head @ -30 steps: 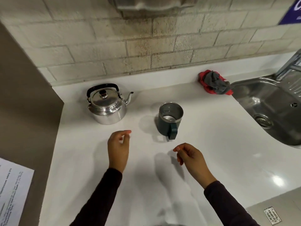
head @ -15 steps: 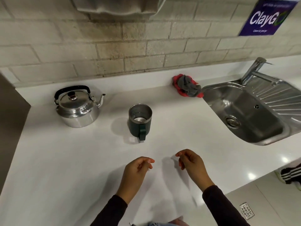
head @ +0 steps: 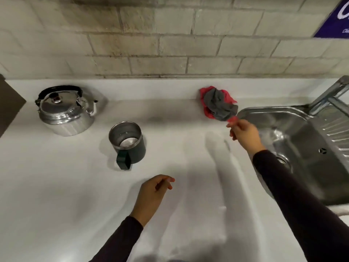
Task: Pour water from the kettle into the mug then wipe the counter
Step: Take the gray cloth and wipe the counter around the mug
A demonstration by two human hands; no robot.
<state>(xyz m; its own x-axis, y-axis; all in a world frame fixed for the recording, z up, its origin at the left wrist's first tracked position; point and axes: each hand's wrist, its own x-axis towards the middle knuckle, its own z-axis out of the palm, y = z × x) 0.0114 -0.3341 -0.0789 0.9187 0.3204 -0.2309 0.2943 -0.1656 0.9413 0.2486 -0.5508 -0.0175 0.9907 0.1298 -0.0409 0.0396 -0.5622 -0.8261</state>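
A shiny metal kettle with a black handle stands at the back left of the white counter. To its right sits a dark green mug with a steel inside, its handle facing me. A crumpled red and grey cloth lies by the wall next to the sink. My right hand is stretched out to the cloth's near corner and pinches the red edge between thumb and fingertips. My left hand hovers over the counter in front of the mug, fingers loosely curled, holding nothing.
A steel sink with a tap fills the right side; my right forearm crosses its rim. A tiled wall backs the counter. A dark panel borders the far left.
My right hand has moved from the counter's front up and right to the cloth and closed on its corner. My left hand has stayed low in front of the mug. The view has shifted.
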